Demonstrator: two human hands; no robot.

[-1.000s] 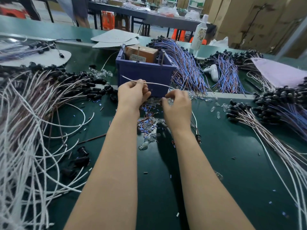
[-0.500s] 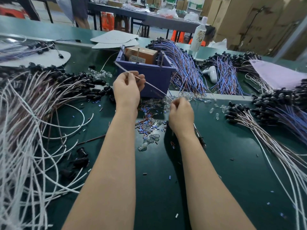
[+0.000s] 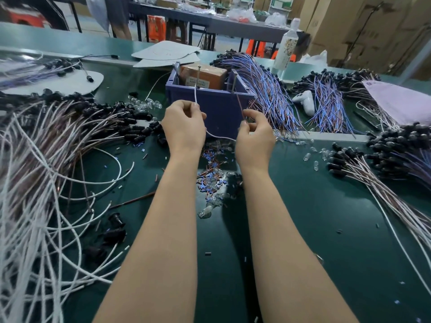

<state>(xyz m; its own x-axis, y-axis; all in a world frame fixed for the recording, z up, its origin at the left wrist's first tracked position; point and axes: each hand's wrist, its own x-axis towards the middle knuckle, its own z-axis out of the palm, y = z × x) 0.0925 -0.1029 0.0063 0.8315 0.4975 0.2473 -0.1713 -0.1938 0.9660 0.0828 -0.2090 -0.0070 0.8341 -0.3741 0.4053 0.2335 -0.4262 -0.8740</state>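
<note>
Thin white wire [image 3: 219, 137] right in front of the blue bin [image 3: 219, 108]: one end poking up out of the pinching left hand [image 3: 184, 127], rest sagging over to right hand [image 3: 255, 138]. Skinny brown wire [image 3: 240, 106] pinched in right hand too, pointing up.

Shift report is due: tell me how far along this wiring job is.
Seemingly done: socketed wire bundles at right. In hand: the left hand pinches a white wire, the right hand a brown wire. Remaining: loose black sockets and clear bulbs on the table.
</note>
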